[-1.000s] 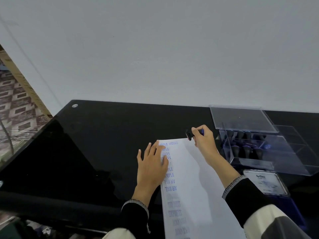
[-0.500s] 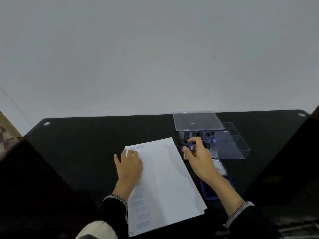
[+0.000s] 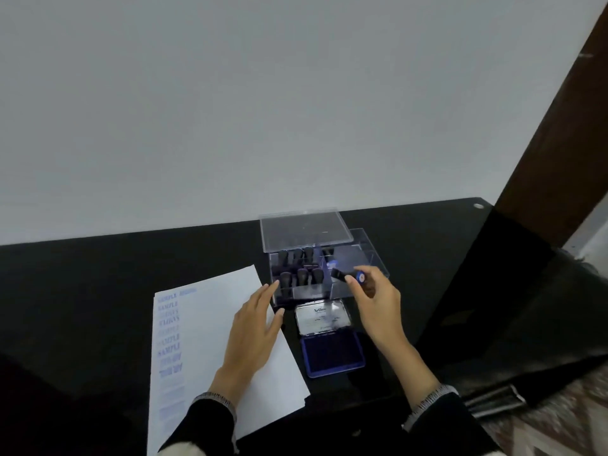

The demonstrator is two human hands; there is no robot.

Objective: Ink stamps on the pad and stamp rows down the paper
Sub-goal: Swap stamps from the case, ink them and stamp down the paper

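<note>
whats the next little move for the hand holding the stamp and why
Probably lower the stamp into the clear box: the right hand holds it tilted over the box's open side, not over the open ink pad, while the left hand rests flat on the paper.

So it's a glossy black table [image 3: 98, 291] pushed up against a plain white wall, with a small metal fitting near its far right corner. Sitting right on it: a white sheet of paper [image 3: 210, 324] with blue stamped words running down its left edge, a clear plastic box [image 3: 368, 258] just beside the paper's far right corner with dark-handled stamps standing inside, its clear lid [image 3: 306, 232] propped behind, and an open blue ink pad [image 3: 332, 353] near the box's front, lid flipped back.
</note>
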